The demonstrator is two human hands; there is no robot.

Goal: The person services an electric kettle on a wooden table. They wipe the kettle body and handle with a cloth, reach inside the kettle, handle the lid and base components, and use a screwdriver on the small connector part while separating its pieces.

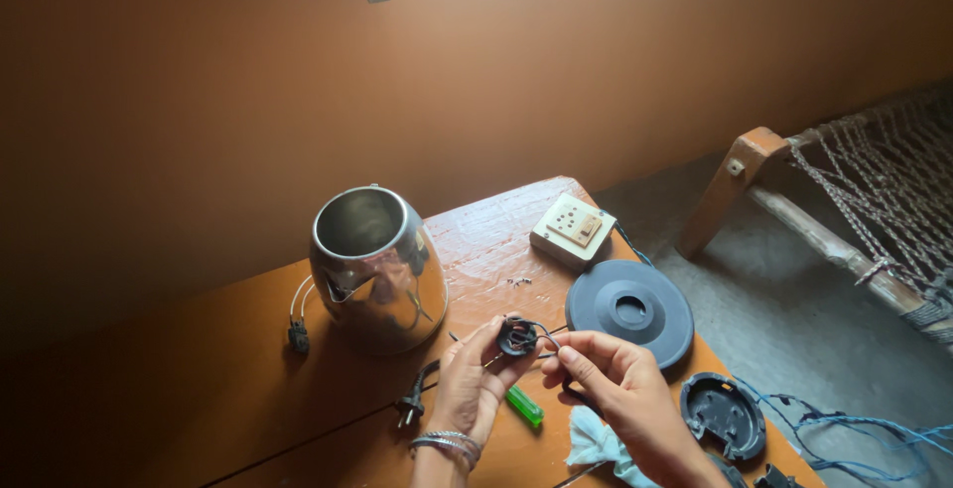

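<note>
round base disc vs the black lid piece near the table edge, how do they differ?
The kettle base disc is larger, a full circle with a centre hub. The black lid piece is smaller, with a cutaway rim and ribbed inside. The disc lies by the socket box; the lid lies nearer the right hand. Both dark, lying flat.

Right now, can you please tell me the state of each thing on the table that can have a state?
Steel kettle body: upright, no lid, looks empty.
Round black connector: off the table, pinched by left hand; right hand grips its wire.
Round black base: flat on the table, nothing standing on it.
Socket box: nothing plugged in.
Black plug: lying loose, unplugged.
Black cover: lying hollow side up.
Green lighter: lying flat, unlit.
</note>
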